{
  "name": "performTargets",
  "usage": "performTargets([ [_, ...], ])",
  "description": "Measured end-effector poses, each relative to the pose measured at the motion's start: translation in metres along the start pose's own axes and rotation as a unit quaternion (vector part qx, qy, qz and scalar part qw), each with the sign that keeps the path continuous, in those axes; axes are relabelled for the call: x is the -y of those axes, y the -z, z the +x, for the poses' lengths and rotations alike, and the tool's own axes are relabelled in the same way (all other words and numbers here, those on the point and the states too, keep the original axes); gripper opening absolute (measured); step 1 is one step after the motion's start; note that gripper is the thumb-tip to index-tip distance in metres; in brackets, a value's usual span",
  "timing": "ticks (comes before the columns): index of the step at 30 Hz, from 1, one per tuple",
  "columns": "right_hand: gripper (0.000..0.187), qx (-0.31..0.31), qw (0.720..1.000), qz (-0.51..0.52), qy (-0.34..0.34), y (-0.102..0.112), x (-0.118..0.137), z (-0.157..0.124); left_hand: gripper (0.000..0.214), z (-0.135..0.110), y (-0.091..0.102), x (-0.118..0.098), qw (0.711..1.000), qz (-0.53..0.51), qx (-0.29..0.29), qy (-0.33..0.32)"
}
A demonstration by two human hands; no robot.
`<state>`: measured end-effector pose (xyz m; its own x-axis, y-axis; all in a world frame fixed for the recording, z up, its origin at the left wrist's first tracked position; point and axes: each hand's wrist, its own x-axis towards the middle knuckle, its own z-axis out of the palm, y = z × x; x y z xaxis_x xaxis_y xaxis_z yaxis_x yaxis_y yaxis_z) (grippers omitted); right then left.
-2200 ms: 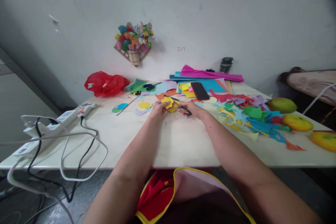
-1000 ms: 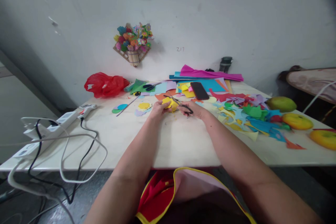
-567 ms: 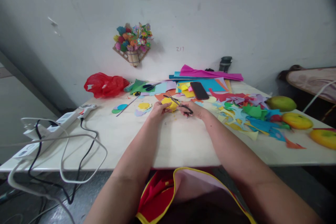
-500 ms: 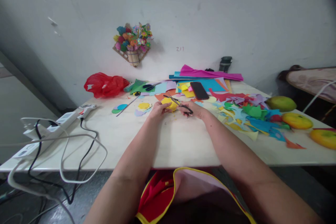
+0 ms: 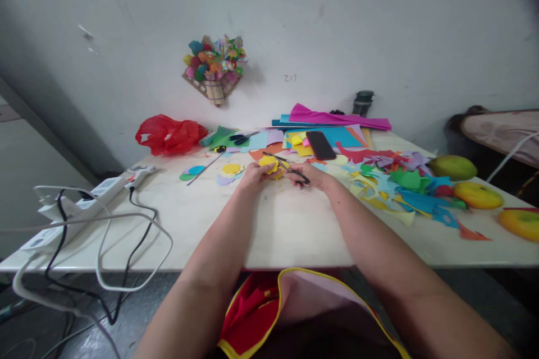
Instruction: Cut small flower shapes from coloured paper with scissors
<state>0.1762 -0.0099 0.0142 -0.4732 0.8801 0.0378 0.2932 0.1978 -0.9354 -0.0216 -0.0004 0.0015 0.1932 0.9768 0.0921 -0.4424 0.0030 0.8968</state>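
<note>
My left hand pinches a piece of yellow paper with a scalloped, flower-like edge, held a little above the white table. My right hand is closed round the black handles of a pair of scissors. The scissor blades point left, apart from each other, at the right edge of the yellow paper. Left of my left hand lies a yellow paper flower on pale lilac and blue pieces. Blue and green paper circles lie farther left.
A phone lies on coloured sheets behind my hands. Paper scraps and mangoes are at the right. A power strip with looping cables lies left. Behind are a red plastic bag and another pair of scissors.
The yellow paper has turned slightly in my left hand, and its scalloped edge shows more clearly. Both hands stay in nearly the same place.
</note>
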Motion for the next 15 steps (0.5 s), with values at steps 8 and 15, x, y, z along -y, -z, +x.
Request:
performTargets([
  [8,0.03,-0.004,1.0,0.004,0.0,-0.0014,0.0031,-0.001,0.021,0.0055,0.0048,0.0039,0.999,0.03,-0.01,0.028],
  [15,0.03,-0.016,1.0,0.004,-0.011,-0.0023,0.0011,0.0006,0.022,0.0026,0.0015,0.002,1.0,0.012,-0.001,0.013],
])
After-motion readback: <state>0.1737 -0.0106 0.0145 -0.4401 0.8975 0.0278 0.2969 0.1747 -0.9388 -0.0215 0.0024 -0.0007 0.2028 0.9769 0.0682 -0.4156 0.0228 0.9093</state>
